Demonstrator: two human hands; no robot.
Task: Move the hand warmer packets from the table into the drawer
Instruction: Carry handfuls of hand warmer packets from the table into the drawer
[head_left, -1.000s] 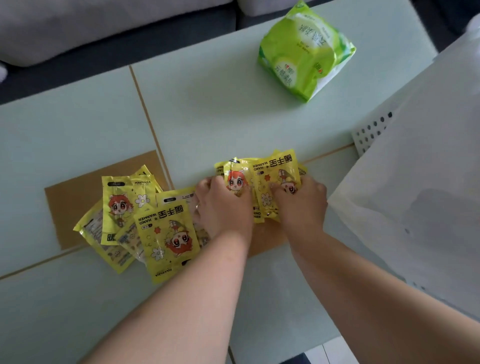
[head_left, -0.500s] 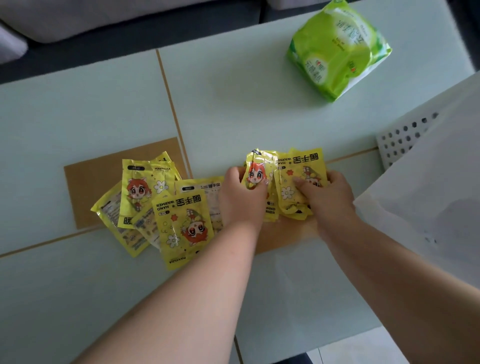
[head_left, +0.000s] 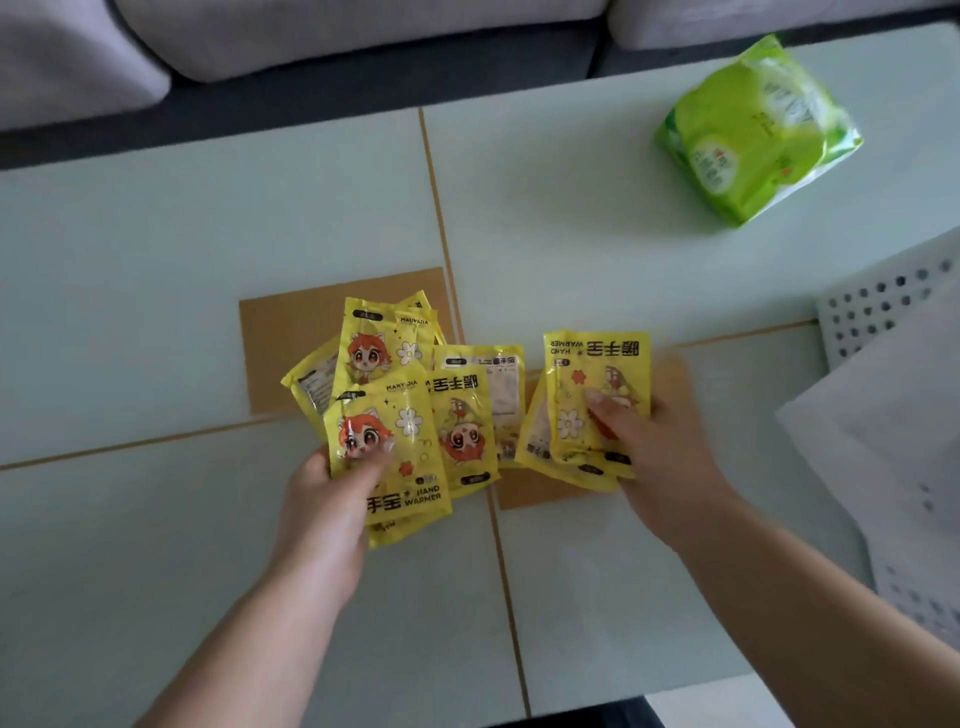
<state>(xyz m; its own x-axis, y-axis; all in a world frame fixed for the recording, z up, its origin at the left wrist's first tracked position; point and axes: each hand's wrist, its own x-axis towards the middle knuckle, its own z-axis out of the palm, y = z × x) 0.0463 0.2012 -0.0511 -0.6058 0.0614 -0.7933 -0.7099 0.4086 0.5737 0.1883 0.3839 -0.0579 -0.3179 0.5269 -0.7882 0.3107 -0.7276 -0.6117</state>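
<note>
A grey sofa (head_left: 363, 36) runs along the far edge of the view, behind a pale green bench (head_left: 208, 234) crossed by thin tan seams. At the right edge stands a white basket (head_left: 883, 312) with rows of round holes, partly covered by a white sheet (head_left: 893, 441); its inside cannot be seen. A bright green pack (head_left: 758, 130) lies alone on the far right part of the bench, well apart from everything else.

Two brown cardboard pieces (head_left: 280, 343) lie flat near the middle of the bench. On and beside them rests a loose pile of yellow hand warmer packets (head_left: 467, 410), overlapping one another, some face up with a red-haired cartoon figure, one showing its printed back.

The left hand (head_left: 327, 514) holds a small stack of packets (head_left: 395, 441) just over the near edge of the pile, thumb on the top packet's face and the fingers curled beneath, out of sight. The right hand (head_left: 670, 462) holds another stack of packets (head_left: 597, 395) to the right of the pile and apart from it, thumb pressed on the front near the cartoon and the other fingers hidden behind. This stack is fanned slightly, with at least two packet edges showing at its lower left. Both forearms are bare.
</note>
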